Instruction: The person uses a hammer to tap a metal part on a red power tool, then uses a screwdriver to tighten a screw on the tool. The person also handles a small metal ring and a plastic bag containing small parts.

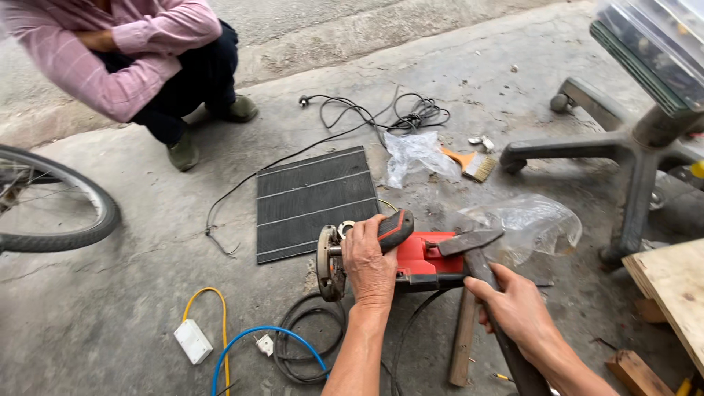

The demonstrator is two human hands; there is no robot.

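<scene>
A red and black power saw (425, 258) with a round metal blade guard (328, 262) lies on its side on the concrete. My left hand (369, 264) rests on its black handle, fingers wrapped over it near the guard. My right hand (513, 308) grips the dark handle of a hammer (477, 253), whose metal head lies across the saw's red body.
A dark ribbed mat (312, 202), black cables (367, 117), clear plastic bags (524, 224), a paintbrush (469, 163), a white socket with yellow and blue wires (194, 341) and wood pieces (463, 337) lie around. A crouching person (139, 59) is at the far left, a bicycle wheel (66, 209) on the left and a chair base (623, 147) on the right.
</scene>
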